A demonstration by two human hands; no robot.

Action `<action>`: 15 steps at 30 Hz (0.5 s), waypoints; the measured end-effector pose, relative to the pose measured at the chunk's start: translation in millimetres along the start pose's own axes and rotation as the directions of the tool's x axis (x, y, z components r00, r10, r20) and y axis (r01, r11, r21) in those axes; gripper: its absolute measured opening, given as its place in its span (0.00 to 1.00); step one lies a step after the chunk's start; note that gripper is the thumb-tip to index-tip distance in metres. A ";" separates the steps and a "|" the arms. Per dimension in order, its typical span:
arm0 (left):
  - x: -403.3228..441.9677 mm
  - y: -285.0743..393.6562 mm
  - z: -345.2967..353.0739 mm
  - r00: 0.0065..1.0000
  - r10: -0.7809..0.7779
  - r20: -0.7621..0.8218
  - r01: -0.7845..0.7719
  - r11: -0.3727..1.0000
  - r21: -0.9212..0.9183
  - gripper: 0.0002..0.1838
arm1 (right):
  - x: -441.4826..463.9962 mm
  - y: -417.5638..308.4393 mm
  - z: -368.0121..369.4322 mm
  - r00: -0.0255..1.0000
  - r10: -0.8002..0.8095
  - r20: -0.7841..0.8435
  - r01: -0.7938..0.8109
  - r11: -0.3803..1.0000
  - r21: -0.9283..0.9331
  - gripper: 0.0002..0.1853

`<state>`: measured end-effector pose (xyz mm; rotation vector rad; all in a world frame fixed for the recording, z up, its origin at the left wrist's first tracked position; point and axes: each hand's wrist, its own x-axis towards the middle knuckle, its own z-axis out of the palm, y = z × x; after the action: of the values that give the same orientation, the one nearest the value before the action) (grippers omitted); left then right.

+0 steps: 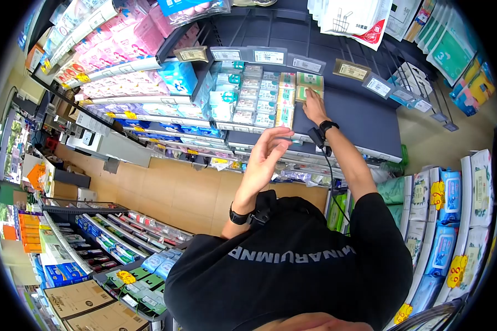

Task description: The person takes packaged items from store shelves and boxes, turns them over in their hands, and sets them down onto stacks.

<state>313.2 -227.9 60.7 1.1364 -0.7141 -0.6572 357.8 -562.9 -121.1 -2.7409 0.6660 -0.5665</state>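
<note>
My right hand [315, 107] reaches onto the dark shelf, its fingers stretched out against a small green-and-yellow packet [302, 94]. Behind that packet lies a similar green one [310, 79]. My left hand [267, 157] is raised in front of the shelf edge with loosely curved fingers and nothing in it. Just beyond it runs a row of small yellow-and-white packets [285, 102]. To their left sit rows of white-and-blue packets [266, 99] and white-and-teal packets [224, 99]. A black band is on each wrist, and a cable [332, 176] hangs from a black device at the right one.
Price tags [269, 57] line the shelf rail above my hands. Hooks with hanging packs [352, 19] stand at upper right. Pink packages [132, 41] fill shelves at left. Wet-wipe packs [443, 248] stand at right. Below lies the tan floor [171, 185].
</note>
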 end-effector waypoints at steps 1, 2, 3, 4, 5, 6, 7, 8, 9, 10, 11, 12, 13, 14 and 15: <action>1.1 -1.6 -1.7 1.000 0.000 0.000 0.000 1.000 0.000 0.18 | -1.3 2.2 2.0 1.000 -0.014 0.007 0.014 1.000 -0.021 0.28; 2.6 -3.3 -3.3 1.000 -0.006 -0.002 0.006 1.000 -0.003 0.18 | -2.0 4.5 4.1 1.000 -0.027 0.014 0.027 0.999 -0.042 0.27; 4.4 -3.9 -4.1 1.000 -0.013 -0.002 0.013 1.000 -0.008 0.18 | -2.9 5.2 4.8 1.000 -0.024 0.014 0.025 0.999 -0.042 0.27; 5.6 -4.3 -4.8 1.000 -0.015 0.001 0.015 1.000 -0.008 0.18 | -4.7 5.8 5.6 0.999 -0.037 0.008 0.038 0.998 -0.049 0.27; 7.2 -4.3 -5.4 1.000 -0.028 0.002 0.028 1.000 -0.010 0.18 | -5.9 6.4 6.3 0.999 -0.051 0.001 0.051 0.997 -0.056 0.28; 8.8 -4.4 -5.7 0.999 -0.041 0.001 0.041 0.999 -0.012 0.18 | -6.8 5.4 4.4 0.999 -0.047 0.001 0.047 0.997 -0.057 0.28; 9.8 -5.2 -6.0 0.999 -0.044 0.004 0.044 0.999 -0.012 0.18 | -7.7 4.9 1.8 0.999 -0.053 0.010 0.053 0.997 -0.056 0.28; 10.8 -6.2 -6.4 0.999 -0.048 0.007 0.048 0.999 -0.010 0.18 | -8.4 4.0 -0.5 0.998 -0.059 0.018 0.060 0.997 -0.055 0.28; 12.0 -6.9 -6.6 0.999 -0.051 0.010 0.051 0.999 -0.009 0.18 | -8.3 5.1 -0.5 0.998 -0.056 0.018 0.057 0.997 -0.055 0.28; 13.0 -7.1 -6.8 0.999 -0.052 0.012 0.052 0.999 -0.009 0.18 | -7.9 6.2 -0.9 0.997 -0.076 0.007 0.077 0.995 -0.063 0.28; 13.9 -7.1 -6.9 0.999 -0.049 0.017 0.049 0.999 -0.005 0.18 | -7.3 7.2 -1.5 0.995 -0.097 -0.004 0.096 0.993 -0.071 0.28; 14.4 -7.3 -7.0 0.999 -0.046 0.022 0.046 0.999 -0.001 0.18 | -6.3 8.9 -1.6 0.995 -0.096 -0.004 0.095 0.993 -0.071 0.28; 15.1 -7.5 -7.1 0.999 -0.046 0.023 0.046 0.999 -0.001 0.18 | -4.2 10.9 -2.2 0.995 -0.101 0.004 0.101 0.993 -0.068 0.27; 15.5 -7.8 -7.4 0.998 -0.051 0.025 0.051 0.999 -0.003 0.18 | -2.2 12.4 -2.5 0.994 -0.106 0.013 0.107 0.992 -0.066 0.26; 16.0 -8.1 -7.8 0.998 -0.056 0.026 0.056 0.998 -0.006 0.18 | -0.1 12.8 -3.6 0.994 -0.106 0.012 0.106 0.992 -0.066 0.26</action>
<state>328.3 -238.3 53.7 1.1474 -0.7031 -0.7222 351.3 -574.5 -122.3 -2.8527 0.5490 -0.5646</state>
